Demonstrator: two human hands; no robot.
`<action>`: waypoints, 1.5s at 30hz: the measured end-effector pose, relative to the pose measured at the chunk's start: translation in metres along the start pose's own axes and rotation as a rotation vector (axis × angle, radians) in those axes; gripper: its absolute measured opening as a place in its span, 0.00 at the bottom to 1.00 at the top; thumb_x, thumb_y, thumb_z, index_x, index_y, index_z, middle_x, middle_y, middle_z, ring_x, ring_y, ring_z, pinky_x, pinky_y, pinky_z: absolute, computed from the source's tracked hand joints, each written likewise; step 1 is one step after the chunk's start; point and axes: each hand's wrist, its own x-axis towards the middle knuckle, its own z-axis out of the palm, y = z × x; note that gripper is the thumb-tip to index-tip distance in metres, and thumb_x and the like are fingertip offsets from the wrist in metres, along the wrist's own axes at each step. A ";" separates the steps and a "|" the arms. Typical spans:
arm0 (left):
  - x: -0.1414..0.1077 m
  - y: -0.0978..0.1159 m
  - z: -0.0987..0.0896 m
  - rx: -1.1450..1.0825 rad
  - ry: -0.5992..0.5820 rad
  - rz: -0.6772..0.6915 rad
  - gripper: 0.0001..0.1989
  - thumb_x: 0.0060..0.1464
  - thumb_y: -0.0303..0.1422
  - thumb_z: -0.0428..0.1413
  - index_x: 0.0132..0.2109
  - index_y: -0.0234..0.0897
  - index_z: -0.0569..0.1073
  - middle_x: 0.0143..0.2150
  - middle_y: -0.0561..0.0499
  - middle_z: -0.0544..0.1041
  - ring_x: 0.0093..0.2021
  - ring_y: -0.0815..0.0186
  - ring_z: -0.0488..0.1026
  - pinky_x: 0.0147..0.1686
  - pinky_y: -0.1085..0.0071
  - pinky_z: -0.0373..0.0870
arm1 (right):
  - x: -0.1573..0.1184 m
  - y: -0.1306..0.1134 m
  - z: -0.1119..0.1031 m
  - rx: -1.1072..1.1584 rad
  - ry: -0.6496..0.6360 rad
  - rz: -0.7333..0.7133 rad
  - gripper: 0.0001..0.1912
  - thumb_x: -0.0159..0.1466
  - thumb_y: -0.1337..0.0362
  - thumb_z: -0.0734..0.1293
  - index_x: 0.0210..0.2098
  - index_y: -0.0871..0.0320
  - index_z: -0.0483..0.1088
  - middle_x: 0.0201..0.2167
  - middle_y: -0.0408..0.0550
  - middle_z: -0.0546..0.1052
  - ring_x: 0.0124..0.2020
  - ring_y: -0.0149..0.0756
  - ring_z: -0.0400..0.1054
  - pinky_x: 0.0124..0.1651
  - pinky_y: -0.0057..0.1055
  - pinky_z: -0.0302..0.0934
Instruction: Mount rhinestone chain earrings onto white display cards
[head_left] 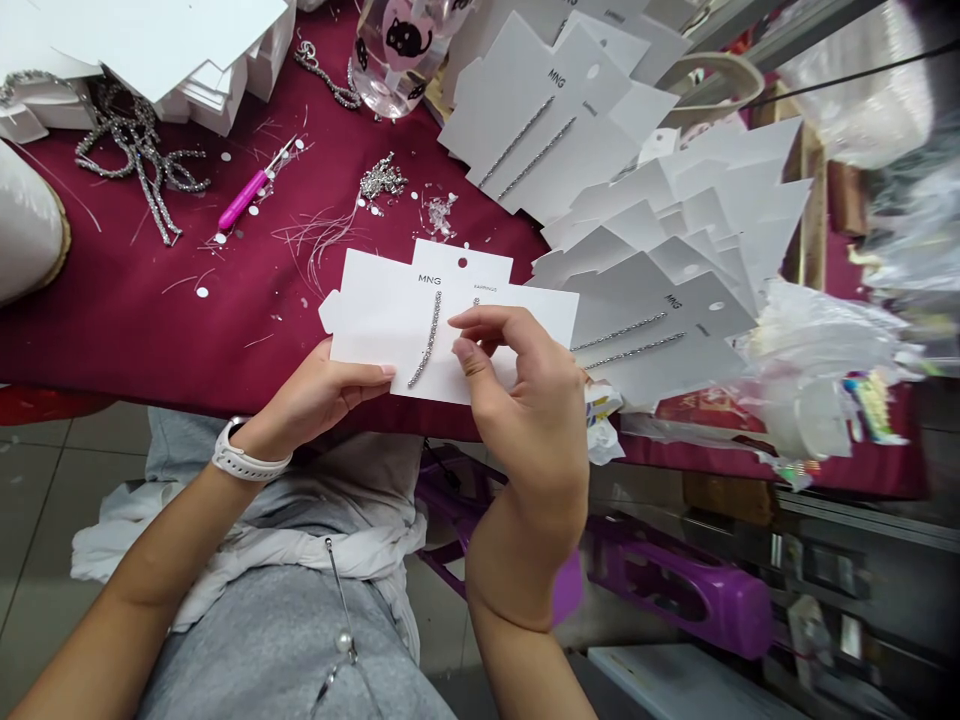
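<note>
A white earring card (375,310) printed MNG is held in front of me over the edge of the maroon cloth. My left hand (319,395) grips its lower left part, thumb on the front face. A sparkly silver strand (426,340) hangs slightly curved on the card. The top of a second strand (476,301) shows beside it; the rest is hidden behind my right hand (517,370). That hand is over the card's right half, its thumb and index finger bent close together; whether anything is between them is too small to tell.
Finished-looking cards with strands (637,320) lie in overlapping piles at the right. A pink-handled tool (244,200), silver chain (139,160), small beads (382,180) and a clear cup (397,50) sit on the maroon cloth (150,330). White cards (165,40) are stacked top left.
</note>
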 end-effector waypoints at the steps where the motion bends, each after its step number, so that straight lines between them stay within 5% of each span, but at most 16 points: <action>1: 0.000 0.000 0.000 0.001 0.000 0.000 0.19 0.37 0.20 0.61 0.41 0.33 0.75 0.40 0.48 0.79 0.52 0.53 0.70 0.53 0.60 0.67 | 0.000 -0.001 0.001 -0.016 0.007 -0.007 0.06 0.61 0.69 0.61 0.37 0.55 0.68 0.34 0.43 0.74 0.35 0.32 0.67 0.41 0.34 0.59; 34: 0.000 0.001 -0.002 -0.017 -0.095 0.029 0.17 0.42 0.19 0.59 0.42 0.35 0.77 0.40 0.50 0.79 0.44 0.62 0.76 0.39 0.78 0.74 | -0.002 0.003 0.017 -0.142 0.191 -0.173 0.07 0.61 0.73 0.61 0.36 0.55 0.65 0.29 0.37 0.74 0.31 0.27 0.66 0.41 0.30 0.47; 45: 0.000 0.001 -0.002 0.000 -0.084 0.034 0.19 0.43 0.20 0.59 0.45 0.34 0.75 0.41 0.49 0.79 0.45 0.62 0.75 0.44 0.74 0.74 | -0.006 0.004 0.020 -0.101 0.192 -0.208 0.09 0.59 0.75 0.63 0.35 0.56 0.65 0.29 0.35 0.74 0.31 0.26 0.67 0.40 0.29 0.47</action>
